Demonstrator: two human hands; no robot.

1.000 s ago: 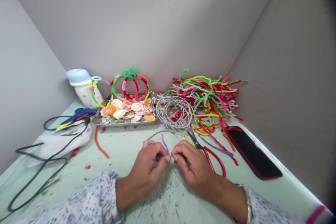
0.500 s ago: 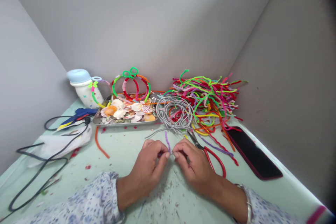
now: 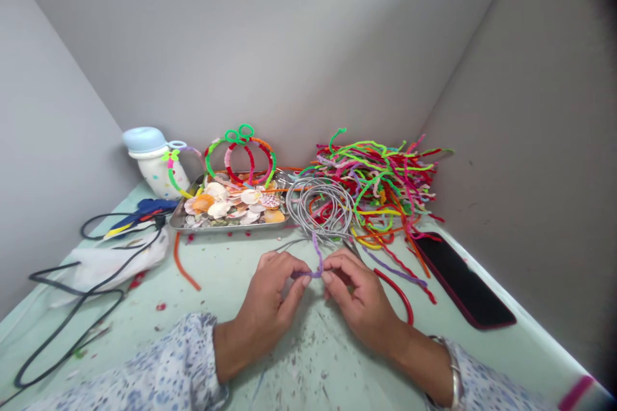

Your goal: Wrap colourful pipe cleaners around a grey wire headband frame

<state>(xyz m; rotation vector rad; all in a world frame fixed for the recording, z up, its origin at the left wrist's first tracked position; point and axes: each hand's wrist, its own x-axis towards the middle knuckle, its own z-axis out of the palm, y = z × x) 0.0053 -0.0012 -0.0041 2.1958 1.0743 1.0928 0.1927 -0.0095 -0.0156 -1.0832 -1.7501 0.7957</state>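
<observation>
A purple pipe cleaner (image 3: 319, 260) is pinched between my two hands above the table, one part of it sticking upward. My left hand (image 3: 277, 292) grips it from the left with thumb and forefinger. On the other side, the thumb and fingertips of my right hand (image 3: 359, 295) close on it near the upward bend. Scissors with red handles (image 3: 399, 292) lie partly hidden under my right hand. Just beyond the hands rests a coil of grey wire (image 3: 321, 209).
A metal tray (image 3: 231, 227) of seashells (image 3: 219, 209) stands at the back, with pipe-cleaner rings (image 3: 250, 164) on it. Beside it are a bottle (image 3: 161, 170) and a pile of pipe cleaners (image 3: 385, 173). A phone (image 3: 465, 282) lies right, a black cable (image 3: 72, 292) left.
My hands have moved slightly apart, and more of the purple pipe cleaner shows between them. My right hand has shifted a little and now covers more of the scissors.
</observation>
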